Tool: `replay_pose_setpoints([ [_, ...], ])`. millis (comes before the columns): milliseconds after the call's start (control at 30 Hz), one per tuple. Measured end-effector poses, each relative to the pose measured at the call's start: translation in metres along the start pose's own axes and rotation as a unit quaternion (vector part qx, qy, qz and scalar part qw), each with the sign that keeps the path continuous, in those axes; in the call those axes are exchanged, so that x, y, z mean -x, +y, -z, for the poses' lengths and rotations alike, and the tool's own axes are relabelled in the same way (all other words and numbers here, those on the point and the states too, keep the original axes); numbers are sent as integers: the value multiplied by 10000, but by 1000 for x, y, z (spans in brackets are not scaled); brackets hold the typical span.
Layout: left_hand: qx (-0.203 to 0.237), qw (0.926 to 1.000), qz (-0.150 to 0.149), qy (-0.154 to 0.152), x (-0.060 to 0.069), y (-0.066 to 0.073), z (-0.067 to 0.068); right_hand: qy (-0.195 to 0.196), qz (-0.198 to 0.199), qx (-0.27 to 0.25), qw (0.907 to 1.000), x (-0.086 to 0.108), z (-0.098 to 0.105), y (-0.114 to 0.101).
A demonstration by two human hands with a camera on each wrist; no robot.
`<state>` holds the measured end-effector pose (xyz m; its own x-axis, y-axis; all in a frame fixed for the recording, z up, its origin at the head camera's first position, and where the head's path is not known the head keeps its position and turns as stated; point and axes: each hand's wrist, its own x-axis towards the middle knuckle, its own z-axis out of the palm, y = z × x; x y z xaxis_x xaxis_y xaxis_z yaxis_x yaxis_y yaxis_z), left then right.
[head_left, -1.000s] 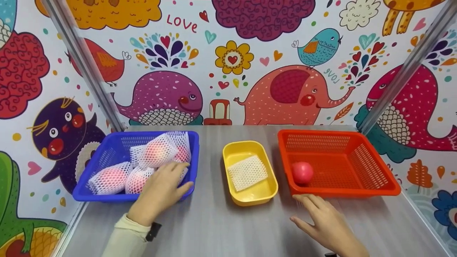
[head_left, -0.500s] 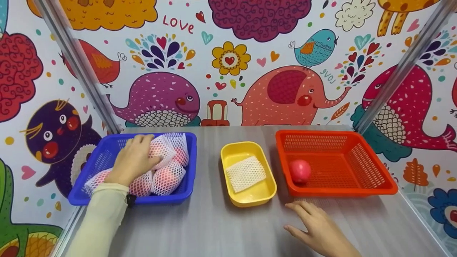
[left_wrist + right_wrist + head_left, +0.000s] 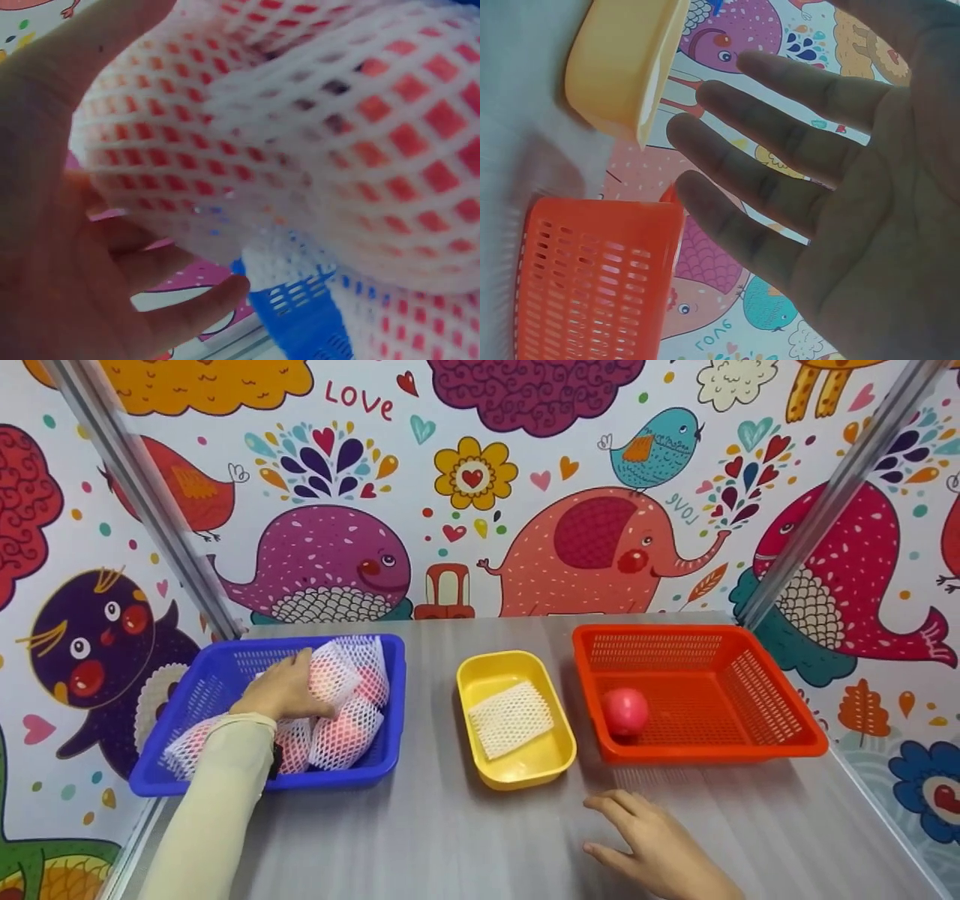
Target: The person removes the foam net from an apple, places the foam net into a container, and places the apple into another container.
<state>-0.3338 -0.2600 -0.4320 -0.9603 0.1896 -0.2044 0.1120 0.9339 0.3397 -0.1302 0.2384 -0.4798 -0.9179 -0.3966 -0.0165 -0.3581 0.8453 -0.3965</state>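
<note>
Fruit [image 3: 334,673] in a white mesh sleeve is what we see beside the left hand [image 3: 279,688]; it is round, and its reddish skin shows through the diamond-shaped holes. It sits among the others in the blue basket [image 3: 400,705], toward the right side. The left fingers are spread around it, the thumb on one side (the left wrist view shows gaps between the lower fingers), but we cannot tell whether they grip it.

Around it in the basket we count four more wrapped fruits [image 3: 346,733], some partly covered by the hand and arm. In the middle of the grey table [image 3: 420,825] we have a yellow tub [image 3: 517,775] with a flat white foam net [image 3: 511,720] in it. To the right, the red basket [image 3: 720,751] holds a smooth pink ball [image 3: 625,712] at its near left corner. Our right hand [image 3: 652,840] hovers in front of that basket, fingers extended and spread, holding nothing.
</note>
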Motion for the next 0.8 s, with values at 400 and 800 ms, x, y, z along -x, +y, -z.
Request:
replay_pose_setpoints([
  [400,-152,9996,23,249,-6,-1,-4,-77,359,74,9993,-1,-7,1],
  [800,-170,9972,-285,665,34,35,22,-539,45,-166,9984,-3,-5,-4],
])
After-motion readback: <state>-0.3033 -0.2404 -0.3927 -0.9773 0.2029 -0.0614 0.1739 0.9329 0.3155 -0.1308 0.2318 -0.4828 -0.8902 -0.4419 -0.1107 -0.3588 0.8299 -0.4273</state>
